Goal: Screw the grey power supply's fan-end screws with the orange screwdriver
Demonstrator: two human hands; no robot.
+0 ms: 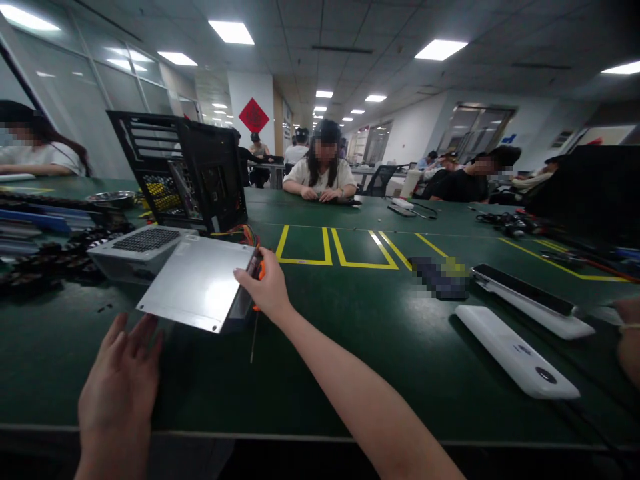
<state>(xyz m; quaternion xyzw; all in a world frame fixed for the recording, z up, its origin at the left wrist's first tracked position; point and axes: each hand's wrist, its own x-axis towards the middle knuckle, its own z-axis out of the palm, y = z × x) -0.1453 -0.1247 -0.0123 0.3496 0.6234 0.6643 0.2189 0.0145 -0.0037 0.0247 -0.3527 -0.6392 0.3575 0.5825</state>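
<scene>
My right hand grips the right edge of a silver metal power supply, thumb on its smooth flat face. The power supply is tilted above the table, and coloured wires show at its far corner. An orange-handled screwdriver is also in my right hand, its thin shaft pointing down. Below the near left edge of the power supply, my left hand is open with its fingers apart; whether the fingertips touch the metal I cannot tell. Behind it lies another silver metal box with a vent grille.
A black computer case stands at the back left, near a metal bowl. Dark parts crowd the left side. Two white devices lie right, beside part of another person's hand. Yellow tape marks the green table.
</scene>
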